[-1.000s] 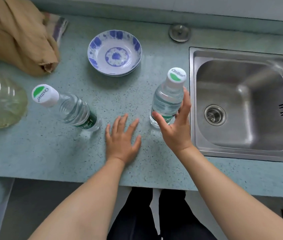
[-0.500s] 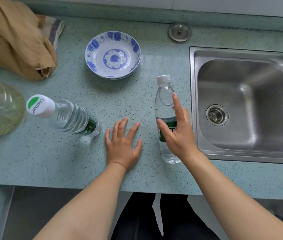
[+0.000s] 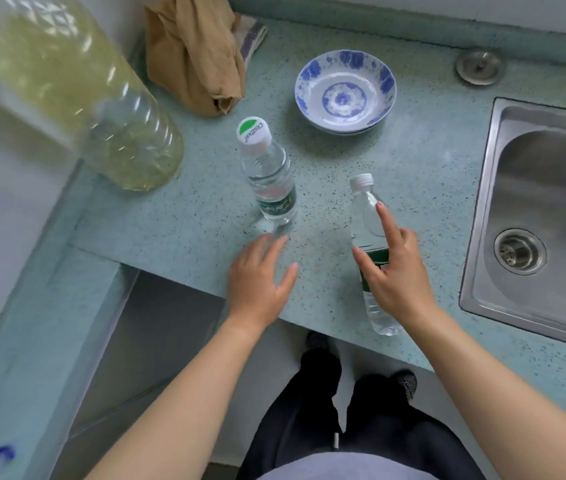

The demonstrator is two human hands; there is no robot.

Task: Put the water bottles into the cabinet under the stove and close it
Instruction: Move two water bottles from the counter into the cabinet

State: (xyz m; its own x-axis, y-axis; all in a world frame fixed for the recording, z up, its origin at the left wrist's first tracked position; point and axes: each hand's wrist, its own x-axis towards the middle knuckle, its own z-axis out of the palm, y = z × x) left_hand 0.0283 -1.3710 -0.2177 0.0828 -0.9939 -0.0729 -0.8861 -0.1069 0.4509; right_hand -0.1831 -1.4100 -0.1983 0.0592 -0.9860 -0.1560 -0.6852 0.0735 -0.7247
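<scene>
Clear plastic water bottle (image 3: 361, 211), centre frame, held by right hand (image 3: 392, 271); left hand (image 3: 260, 275) spread wide, empty. I'd curl index round before lowering.

Big yellow-liquid bottle (image 3: 77, 88) blurred, top beyond the edge
</scene>
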